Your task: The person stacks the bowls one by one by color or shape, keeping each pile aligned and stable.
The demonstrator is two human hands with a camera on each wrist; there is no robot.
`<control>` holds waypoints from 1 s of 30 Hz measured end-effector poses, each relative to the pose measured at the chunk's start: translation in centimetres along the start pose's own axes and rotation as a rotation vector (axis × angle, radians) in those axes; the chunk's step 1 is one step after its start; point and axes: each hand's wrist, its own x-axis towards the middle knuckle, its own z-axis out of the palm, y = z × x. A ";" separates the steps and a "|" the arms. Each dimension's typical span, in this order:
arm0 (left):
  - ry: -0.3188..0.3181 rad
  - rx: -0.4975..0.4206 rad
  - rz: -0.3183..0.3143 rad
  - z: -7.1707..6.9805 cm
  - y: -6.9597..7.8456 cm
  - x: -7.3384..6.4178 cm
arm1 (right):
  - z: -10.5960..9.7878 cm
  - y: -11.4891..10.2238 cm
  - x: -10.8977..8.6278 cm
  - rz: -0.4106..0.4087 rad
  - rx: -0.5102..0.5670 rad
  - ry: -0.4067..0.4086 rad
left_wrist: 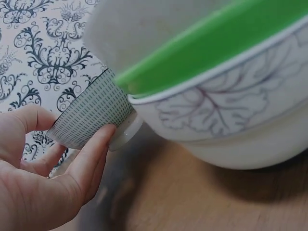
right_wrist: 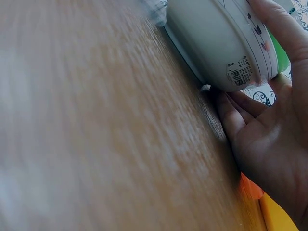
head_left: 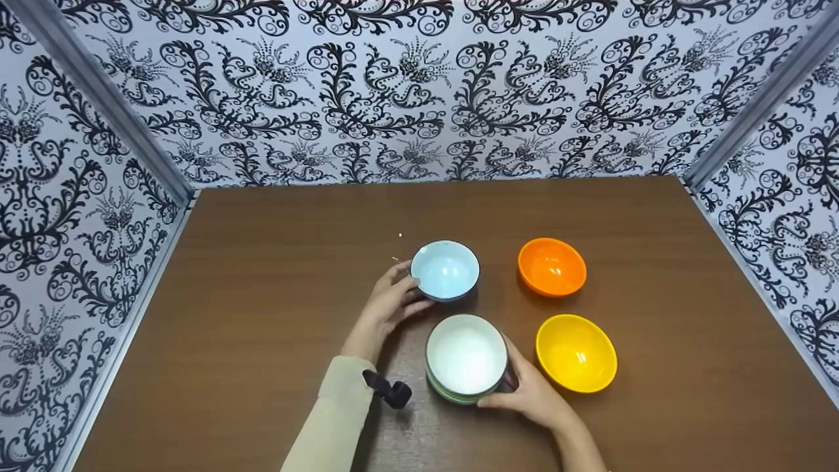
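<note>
My left hand (head_left: pixel 387 305) grips a small light-blue bowl (head_left: pixel 447 270) at its left side. In the left wrist view this bowl (left_wrist: pixel 91 113) looks tilted, with small dashes on its outside and fingers against its wall near the foot. Nearer to me stands a stack of bowls, topped by a whitish bowl (head_left: pixel 467 354). Beneath that comes a green bowl (left_wrist: pixel 202 53), set in a white bowl (left_wrist: pixel 211 108) with a leafy floral print. My right hand (head_left: pixel 531 390) holds the stack from the right, fingers and thumb around the lower white bowl (right_wrist: pixel 207 43), which bears a barcode sticker.
An orange bowl (head_left: pixel 552 267) sits at the right of the blue one, and a yellow bowl (head_left: pixel 577 354) lies just right of my right hand. Patterned panels (head_left: pixel 419 92) border the brown table (head_left: pixel 262 275) at the back and sides. Tiny white specks lie behind the left hand.
</note>
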 end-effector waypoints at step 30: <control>-0.130 0.110 0.075 -0.1 3.9 -4.0 | -0.1 0.3 -0.1 -0.042 0.049 -0.018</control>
